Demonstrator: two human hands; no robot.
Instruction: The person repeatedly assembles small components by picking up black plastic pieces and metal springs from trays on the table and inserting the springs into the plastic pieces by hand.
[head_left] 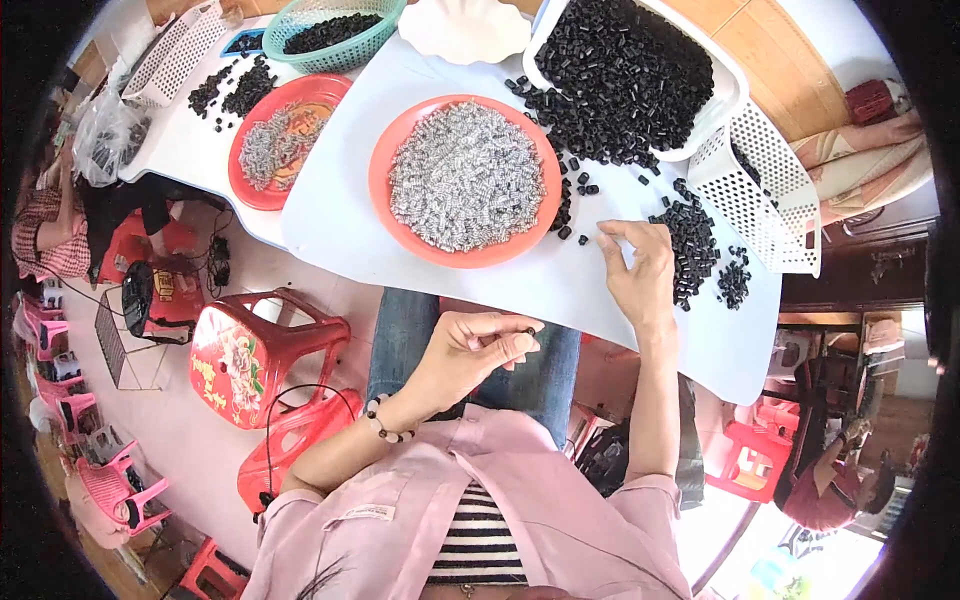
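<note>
My left hand (480,350) is closed in front of my lap, its thumb and fingers pinching a small black plastic piece (532,332). Over the table's front part, my right hand (640,270) is bent with thumb and index tips close together; whatever they may hold is too small to make out. Beside it lies a loose pile of small black pieces (692,245). To its left, an orange-red round tray (380,205) carries a heap of small clear and silvery parts (465,175).
A white tub (738,95) overflows with black pieces at the back right, beside a white perforated basket (790,210). Further left are a white scalloped dish (465,30), a green basket (345,55) and a second red tray (245,185). Red stools (235,360) stand left. Other people sit nearby.
</note>
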